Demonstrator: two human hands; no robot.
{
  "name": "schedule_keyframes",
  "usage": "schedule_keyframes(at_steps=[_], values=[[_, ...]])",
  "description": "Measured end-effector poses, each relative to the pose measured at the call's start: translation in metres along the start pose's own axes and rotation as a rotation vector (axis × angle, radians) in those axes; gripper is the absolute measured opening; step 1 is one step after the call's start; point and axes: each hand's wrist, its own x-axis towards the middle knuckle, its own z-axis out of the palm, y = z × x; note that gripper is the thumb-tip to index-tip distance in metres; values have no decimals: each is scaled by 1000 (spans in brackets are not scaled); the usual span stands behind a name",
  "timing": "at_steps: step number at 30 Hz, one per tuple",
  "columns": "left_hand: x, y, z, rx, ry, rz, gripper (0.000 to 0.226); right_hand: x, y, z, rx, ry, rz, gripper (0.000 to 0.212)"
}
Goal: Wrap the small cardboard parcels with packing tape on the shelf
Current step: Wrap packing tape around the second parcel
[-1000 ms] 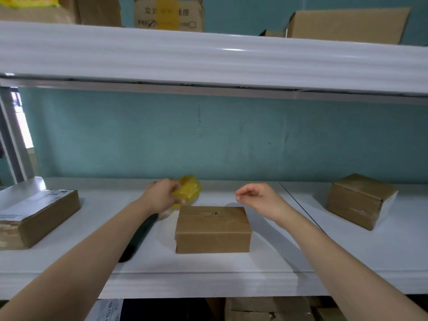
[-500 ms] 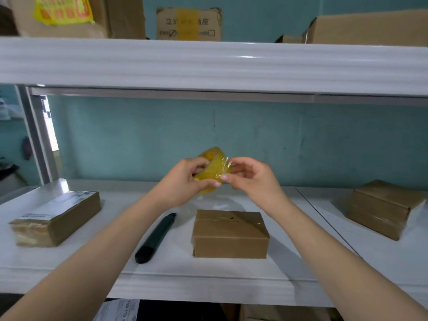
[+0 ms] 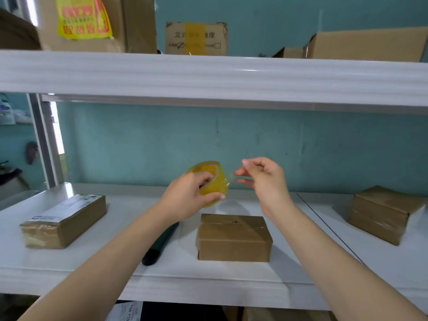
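Note:
A small brown cardboard parcel [image 3: 234, 238] lies on the white shelf [image 3: 208, 281] in the middle, below my hands. My left hand [image 3: 187, 195] grips a yellow roll of packing tape [image 3: 214, 181] held up above the parcel, fingers through its core. My right hand [image 3: 262, 179] pinches the loose clear end of the tape just right of the roll, a short strip stretched between them. A longer taped parcel with a label [image 3: 64, 220] lies at the left. Another brown parcel [image 3: 382, 214] lies at the right.
A dark green utility knife [image 3: 159, 247] lies on the shelf left of the middle parcel, partly under my left forearm. The upper shelf [image 3: 208, 77] carries bigger cartons and a yellow bag [image 3: 82, 17]. More boxes stand below the shelf.
My left hand lifted the tape roll off the shelf. My right hand came to the roll, took the tape end and has drawn it a little to the right.

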Motion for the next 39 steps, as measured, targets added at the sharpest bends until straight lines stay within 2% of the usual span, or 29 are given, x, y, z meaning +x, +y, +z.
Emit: schedule_keyframes(at_steps=[2,5,7,9,12,14,18,20,24,27,33,36,39], values=[[-3,-4,0,-33,13,-45,51,6,-5,-8,24,28,32,14],[-5,-3,-1,-112,-23,-16,51,4,-4,-6,-112,-164,89,8],[-4,2,-1,-100,-20,3,50,0,1,-1,-153,-240,107,17],[-4,5,-1,-104,6,5,45,-2,2,1,-139,-231,106,20],[-6,6,-2,-60,42,19,31,-4,1,4,-143,-215,97,4],[-6,7,-5,-1,62,6,31,-5,1,6,-154,-184,75,10],[-3,11,-11,132,84,-106,40,-6,-2,6,-13,-106,104,13],[-3,10,-12,-21,20,-177,45,-4,-5,5,92,-79,133,14],[-7,12,-17,-563,-70,-211,36,1,-10,4,263,-23,181,12],[-7,13,-24,-706,-84,-218,26,8,-13,-2,326,40,171,11],[0,11,-40,-624,-140,-242,24,17,-12,-22,389,120,209,13],[2,6,-43,-493,-196,-280,39,30,-16,-49,454,254,197,20],[0,-5,-42,-436,-248,-328,41,30,-13,-66,367,243,196,19]])
